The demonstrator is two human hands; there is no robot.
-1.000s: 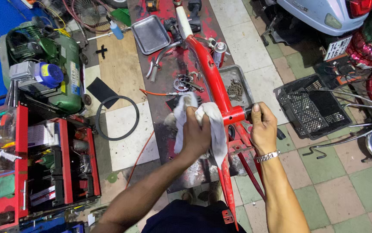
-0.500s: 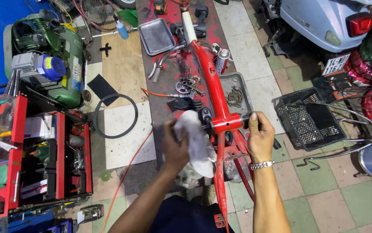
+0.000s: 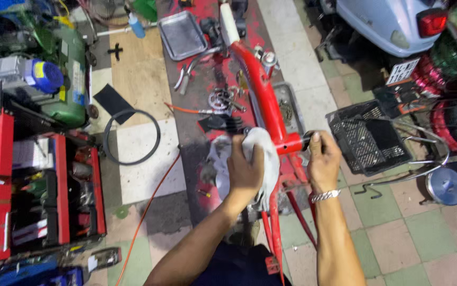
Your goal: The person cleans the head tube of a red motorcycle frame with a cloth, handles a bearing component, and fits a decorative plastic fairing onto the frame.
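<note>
Tiled floor (image 3: 398,233): tray (image 3: 182,35), crate (image 3: 369,139), toolbox (image 3: 32,196).

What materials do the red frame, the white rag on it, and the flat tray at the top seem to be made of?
Red frame: probably painted metal tubing; glossy coat, thin round tubes.
White rag, pressed on by the left hand: soft woven cloth; it folds and drapes, with grey stains.
Tray: likely bare steel or aluminium; dull silver sheen, raised rim.
</note>
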